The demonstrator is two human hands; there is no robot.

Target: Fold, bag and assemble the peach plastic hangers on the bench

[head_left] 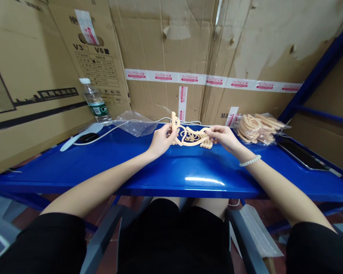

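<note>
A pale orange openwork plastic piece [192,136], shaped like curled wings, is held just above the blue table [171,171]. My left hand [161,140] pinches its left end, where a narrow tab sticks up. My right hand [224,137] grips its right end with closed fingers. A white bead bracelet [250,161] sits on my right wrist. More of the same pale pieces seem to lie under the held one on the table.
A clear bag of similar pale parts [258,127] lies at the right, a dark phone [301,154] beyond it. A water bottle [95,102], an empty clear bag [133,122] and a white cabled device [78,137] sit left. Cardboard boxes [171,57] wall the back.
</note>
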